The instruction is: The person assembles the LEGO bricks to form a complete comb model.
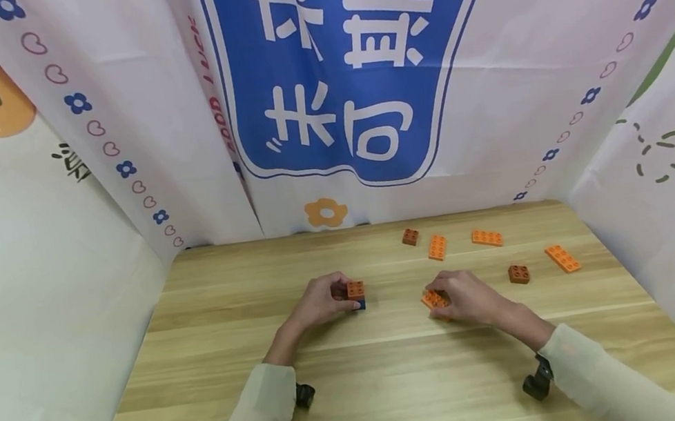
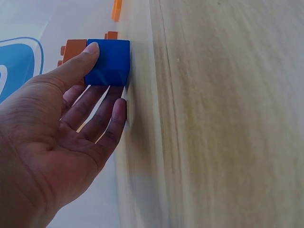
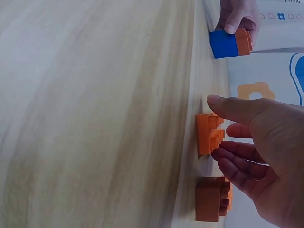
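My left hand [image 1: 321, 301] holds a small stack between thumb and fingers: a brown-orange toy brick [image 1: 355, 287] on top of a blue toy brick [image 2: 111, 61]. The thumb lies across the blue brick's side in the left wrist view, with the other fingers behind the stack. My right hand [image 1: 465, 299] is at a flat orange studded brick [image 1: 432, 299] on the table. In the right wrist view, thumb and fingers stand on either side of this orange brick [image 3: 204, 134], with a gap at the thumb. Part of it is hidden under the hand in the head view.
Right of the hands lie a square brown brick [image 1: 519, 274] and a long orange brick [image 1: 562, 258]. Farther back are another brown brick [image 1: 410, 236] and two orange bricks, one upright-lying [image 1: 437, 247] and one crosswise [image 1: 487, 237]. Printed cloth [image 1: 493, 151] walls the wooden table [image 1: 395, 384].
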